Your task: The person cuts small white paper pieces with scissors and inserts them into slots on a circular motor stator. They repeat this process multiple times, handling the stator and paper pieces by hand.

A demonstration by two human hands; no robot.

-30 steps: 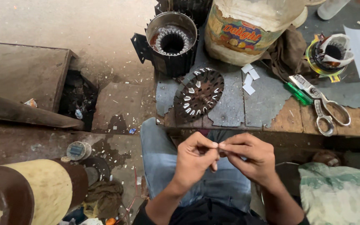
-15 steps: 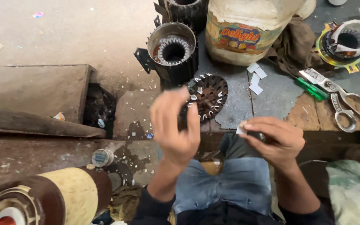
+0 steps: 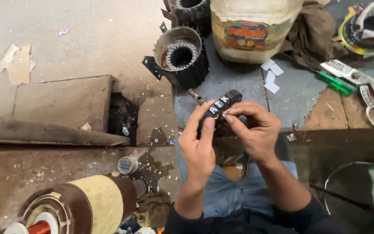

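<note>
Left hand point(image 3: 199, 145) grips the dark slotted stator core point(image 3: 219, 106) edge-up over the lap at the bench point(image 3: 239, 84) edge, right hand point(image 3: 253, 130) pinching at its rim, and a loosened grip could drop it off the lap.

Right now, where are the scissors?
In the head view, the scissors lie at the far right on the workbench, beside the green pen.

floor point(image 3: 87, 39): dusty grey concrete | bench point(image 3: 239, 86): worn grey top | light: soft daylight
</note>
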